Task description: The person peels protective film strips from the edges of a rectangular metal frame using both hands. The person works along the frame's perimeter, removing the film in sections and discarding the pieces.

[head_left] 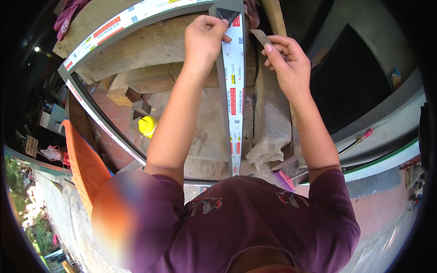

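My left hand (203, 41) is closed in a pinch at the edge of a small black triangular piece (226, 15). That piece lies over the far corner of a grey metal frame (234, 100), whose faces carry white printed film. Between the thumb and fingers of my right hand (287, 59) is a thin, flat grey metal strip (260, 37). Its free end points up and to the left, a short way right of the frame's corner, apart from it. The inner fingertips of my left hand are partly hidden.
Thick wooden beams (150, 43) lie under the frame. A yellow plastic bottle (147, 126) stands inside its outline. Crumpled clear plastic wrap (269, 136) hangs right of the bar. A dark panel (348, 82) leans at the right, and an orange cloth (82, 159) hangs at the left.
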Available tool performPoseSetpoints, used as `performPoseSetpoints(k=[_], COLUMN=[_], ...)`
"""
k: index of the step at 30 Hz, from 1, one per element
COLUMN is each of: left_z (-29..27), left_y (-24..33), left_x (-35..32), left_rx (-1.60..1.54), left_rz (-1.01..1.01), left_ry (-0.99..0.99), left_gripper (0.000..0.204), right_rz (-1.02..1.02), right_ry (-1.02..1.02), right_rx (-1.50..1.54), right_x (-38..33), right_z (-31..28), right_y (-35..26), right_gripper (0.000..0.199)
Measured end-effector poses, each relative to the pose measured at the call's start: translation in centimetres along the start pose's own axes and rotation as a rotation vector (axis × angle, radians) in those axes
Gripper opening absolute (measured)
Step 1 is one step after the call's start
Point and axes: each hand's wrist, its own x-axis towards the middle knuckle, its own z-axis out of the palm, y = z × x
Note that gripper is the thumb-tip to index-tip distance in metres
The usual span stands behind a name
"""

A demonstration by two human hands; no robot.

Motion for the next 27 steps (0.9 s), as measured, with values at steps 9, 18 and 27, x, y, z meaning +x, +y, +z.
performPoseSetpoints(k=[9,18,27], left_z=[0.7,0.2,0.1], left_y=[0.7,0.6,2.0], left_x=[1.4,0.9,0.3], left_rx=[0.02,-0.104,-0.174], left_rz=[-0.106,-0.257,-0.287], left_ry=[0.007,0.004,0.008], left_gripper=[0.048,0.026,0.023], right_rz=[0.159,-0.103,-0.054], right_ry=[0.081,0.141,0.093], right_rx=[0.291,-0.014,0.089], right_x=[-1.4,0.9,3.9], right_z=[2.8,4.8,6.3], right_y=[3.3,5.4,5.1], right_gripper=[0.02,0.035,0.046])
